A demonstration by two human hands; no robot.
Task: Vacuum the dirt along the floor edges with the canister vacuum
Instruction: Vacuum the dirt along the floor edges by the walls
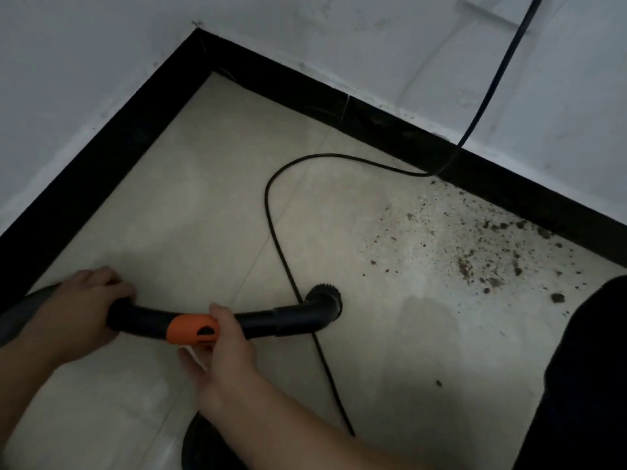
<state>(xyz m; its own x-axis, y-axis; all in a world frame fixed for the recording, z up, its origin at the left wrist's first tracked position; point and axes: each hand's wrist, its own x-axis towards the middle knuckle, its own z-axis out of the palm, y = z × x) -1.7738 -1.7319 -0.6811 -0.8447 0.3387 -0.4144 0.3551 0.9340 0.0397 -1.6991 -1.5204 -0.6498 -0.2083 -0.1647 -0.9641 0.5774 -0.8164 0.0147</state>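
Both hands are on the vacuum's curved black tube (258,322). The left hand (79,310) is wrapped round its rear end, where the grey hose (20,310) joins. The right hand (224,347) is curled round the orange collar (191,329) further forward, fingers over the top.

That looks like a sound hold. The tube appears to be rigid, light plastic, so it should steer easily from the collar, while the soft hose behind the left hand will flex and trail. The smooth plastic could twist in the grip, and the collar gives the surer purchase.

The round brush nozzle (325,298) sits down at the floor (203,198) just ahead of the right hand. The power cord (276,232) passes right at it, and whether the two touch I cannot tell.

The dirt (492,256) lies well beyond the nozzle, off to the right hand's outer side. It is scattered up against the black skirting (339,103) and not yet reached. I'd say the cord is the snag risk on the sweep across.
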